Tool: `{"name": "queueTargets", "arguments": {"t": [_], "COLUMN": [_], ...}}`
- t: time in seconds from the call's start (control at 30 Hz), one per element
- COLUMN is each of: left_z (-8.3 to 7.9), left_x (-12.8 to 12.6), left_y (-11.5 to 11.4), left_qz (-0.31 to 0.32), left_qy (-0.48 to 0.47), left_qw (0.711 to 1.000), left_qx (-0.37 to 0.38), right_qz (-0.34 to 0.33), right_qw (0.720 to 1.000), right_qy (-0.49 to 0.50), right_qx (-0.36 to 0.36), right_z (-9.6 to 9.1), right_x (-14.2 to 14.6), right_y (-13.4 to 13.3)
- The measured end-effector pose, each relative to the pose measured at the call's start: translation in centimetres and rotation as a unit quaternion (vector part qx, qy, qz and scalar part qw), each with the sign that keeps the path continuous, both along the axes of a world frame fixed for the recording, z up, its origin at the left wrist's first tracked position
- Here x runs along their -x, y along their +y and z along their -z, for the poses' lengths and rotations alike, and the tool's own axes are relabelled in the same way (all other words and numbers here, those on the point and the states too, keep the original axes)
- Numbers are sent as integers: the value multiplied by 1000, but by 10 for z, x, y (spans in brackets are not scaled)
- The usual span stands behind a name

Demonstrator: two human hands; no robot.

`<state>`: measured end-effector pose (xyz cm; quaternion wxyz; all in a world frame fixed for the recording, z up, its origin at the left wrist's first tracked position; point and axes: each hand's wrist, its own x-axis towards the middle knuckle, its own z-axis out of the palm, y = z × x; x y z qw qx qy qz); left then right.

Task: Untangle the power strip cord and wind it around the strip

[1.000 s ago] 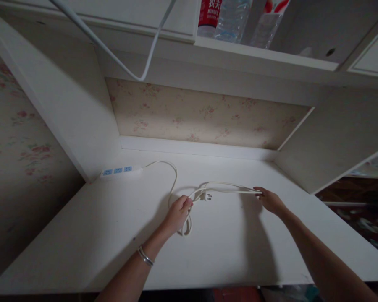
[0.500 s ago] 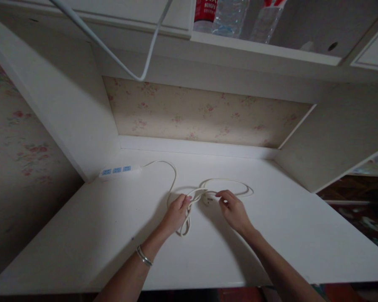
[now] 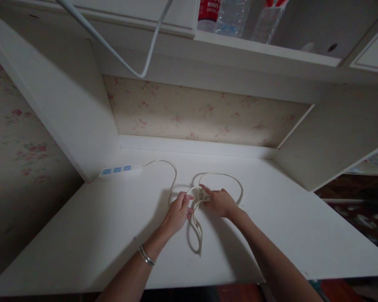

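Note:
A white power strip point(image 3: 136, 169) with blue socket faces lies at the left rear of the white desk. Its pale power cord point(image 3: 175, 173) runs toward the middle, where it is looped and tangled. My left hand point(image 3: 178, 209), with a silver bracelet on the wrist, pinches a stretch of this cord from the left. From the right, my right hand point(image 3: 220, 202) has its fingers closed on the cord beside the pale plug point(image 3: 204, 196), which the fingers partly cover. One cord loop spreads behind my right hand; narrower loops hang toward the front between both hands.
Overhead, a shelf point(image 3: 267, 49) holds plastic bottles point(image 3: 232, 19). A bent white rod or tube point(image 3: 141, 74) hangs down at the upper left. Side panels point(image 3: 340, 134) and a floral-papered back wall point(image 3: 192, 113) enclose the white desk point(image 3: 91, 235).
My right hand has moved left to the tangle and closed on the cord by the plug. The front loops have shifted right and forward toward me; the rear loop has changed shape.

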<state>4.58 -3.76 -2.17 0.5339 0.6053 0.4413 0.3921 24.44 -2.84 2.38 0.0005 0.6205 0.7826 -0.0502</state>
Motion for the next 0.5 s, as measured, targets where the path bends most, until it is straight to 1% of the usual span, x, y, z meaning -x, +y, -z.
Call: {"name": "queueTargets", "arguments": {"t": [0.07, 0.1, 0.13, 0.2, 0.23, 0.27, 0.3, 0.33, 0.43, 0.5], "left_z": [0, 0, -1, -2, -3, -4, -5, -5, -6, -5], "left_x": [1, 1, 2, 4, 4, 5, 5, 5, 4, 4], "left_y": [-1, -2, -3, -4, -4, -5, -5, -5, -6, -6], "left_qz": [4, 7, 12, 18, 21, 25, 29, 34, 43, 39], "left_qy": [13, 20, 23, 28, 30, 34, 39, 44, 51, 48], "left_qw": [1000, 1000, 1000, 999, 999, 999, 998, 998, 997, 997], "left_qx": [-5, -8, -12, -16, -18, -21, -27, -33, -49, -51], "right_qz": [5, 10, 14, 14, 14, 17, 22, 29, 54, 77], "right_qw": [996, 988, 974, 931, 912, 902, 904, 917, 969, 985], "right_qy": [79, 139, 208, 334, 377, 399, 397, 375, 242, 145], "right_qx": [40, 62, 86, 144, 163, 167, 156, 131, 7, -62], "right_z": [2, 4, 6, 10, 12, 13, 14, 14, 13, 11], "right_x": [-2, -3, -5, -8, -9, -11, -12, -12, -10, -6], "right_y": [6, 8, 9, 9, 9, 9, 9, 8, 8, 7]}}
